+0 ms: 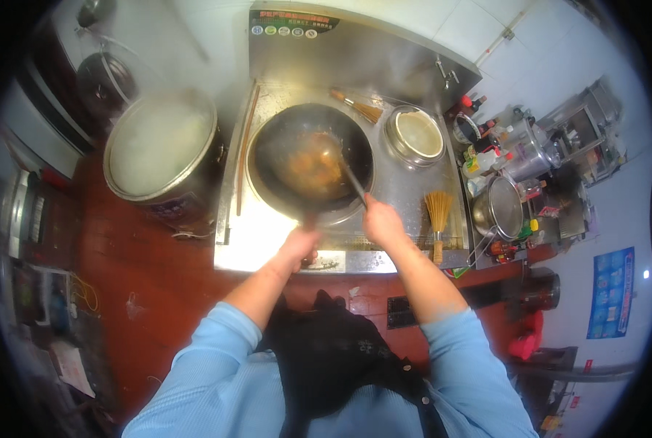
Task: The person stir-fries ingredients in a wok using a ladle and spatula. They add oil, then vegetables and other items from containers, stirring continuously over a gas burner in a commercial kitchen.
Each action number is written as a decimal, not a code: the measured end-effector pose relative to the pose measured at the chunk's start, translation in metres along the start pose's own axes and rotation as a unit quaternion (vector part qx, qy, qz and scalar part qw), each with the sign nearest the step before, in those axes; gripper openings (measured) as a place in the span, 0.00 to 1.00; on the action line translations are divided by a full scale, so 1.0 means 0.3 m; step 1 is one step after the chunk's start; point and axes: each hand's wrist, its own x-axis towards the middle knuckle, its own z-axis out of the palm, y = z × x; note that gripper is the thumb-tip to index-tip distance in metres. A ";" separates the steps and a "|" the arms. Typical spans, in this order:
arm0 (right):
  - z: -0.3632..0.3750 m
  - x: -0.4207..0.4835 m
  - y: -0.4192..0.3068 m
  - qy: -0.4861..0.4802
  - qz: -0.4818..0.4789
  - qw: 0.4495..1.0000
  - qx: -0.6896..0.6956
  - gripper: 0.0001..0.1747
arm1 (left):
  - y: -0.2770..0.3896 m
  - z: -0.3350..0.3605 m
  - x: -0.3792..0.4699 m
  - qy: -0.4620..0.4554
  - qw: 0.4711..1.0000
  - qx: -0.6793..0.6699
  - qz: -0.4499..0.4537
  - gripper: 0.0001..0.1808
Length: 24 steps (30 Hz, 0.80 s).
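A dark wok [282,186] sits over the round burner of a stainless steel stove [408,186]. Reddish-brown food [310,164] lies in its bottom, blurred by steam. My left hand [299,246] is closed around the wok's handle [309,220] at the near rim, also blurred. In my right hand [383,223] is the handle of a metal ladle [353,176]; its bowl reaches into the food near the wok's middle.
A large steaming pot [200,180] stands left of the stove. A bamboo wok brush [438,213], another brush [364,109] and a lidless round pot [401,148] rest on the stovetop. Bottles [482,163] and a strainer [505,208] crowd the right side.
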 end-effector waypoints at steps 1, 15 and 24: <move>0.019 -0.068 -0.001 0.003 -0.022 0.999 0.035 0.30 | -0.023 -0.012 0.011 0.002 1.000 -0.007 0.003 0.09; -0.138 -0.134 0.016 -0.047 -0.016 0.996 0.069 0.28 | -0.024 0.046 -0.151 0.027 0.999 0.020 0.014 0.15; -0.106 -0.356 0.224 0.069 -0.145 0.987 0.014 0.28 | -0.273 0.257 -0.422 0.074 0.996 -0.057 0.004 0.10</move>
